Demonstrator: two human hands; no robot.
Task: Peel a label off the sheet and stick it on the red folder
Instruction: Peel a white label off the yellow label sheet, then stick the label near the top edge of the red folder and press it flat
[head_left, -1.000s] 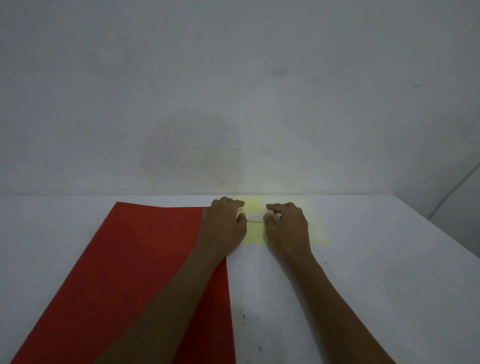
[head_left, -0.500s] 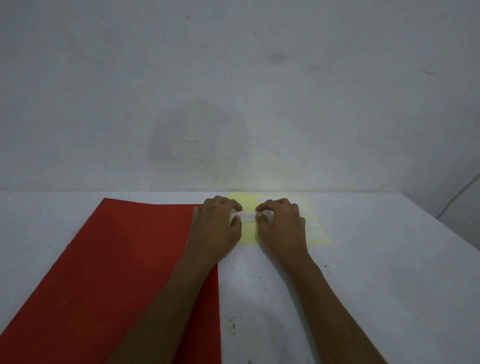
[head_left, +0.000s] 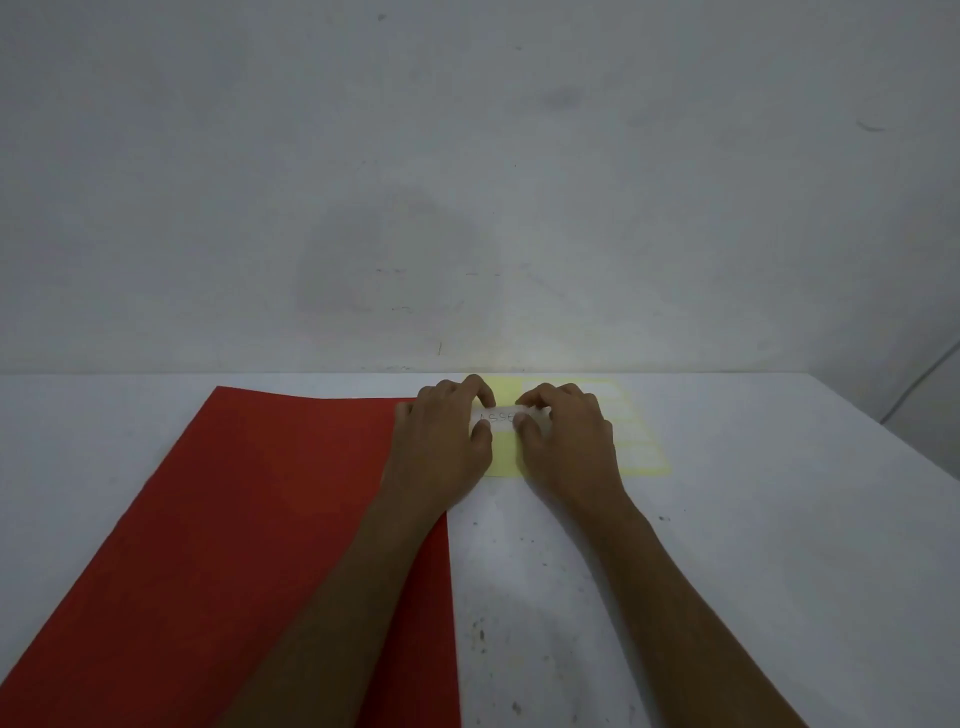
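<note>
Red folder (head_left: 234, 545), yellow sheet (head_left: 644, 457), white label (head_left: 498, 417), white table (head_left: 753, 545)

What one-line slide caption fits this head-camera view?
Both hands, left hand and right hand, pinch a white label over the yellow sheet, beside the red folder.

The counter (head_left: 727, 571) is a white, flat surface with dark specks and scuffs, its far edge meeting a grey wall. A red folder (head_left: 234, 545) lies flat on its left half, running off the near edge of view. A yellow label sheet (head_left: 644, 457) lies flat just beside the folder's far right corner.
</note>
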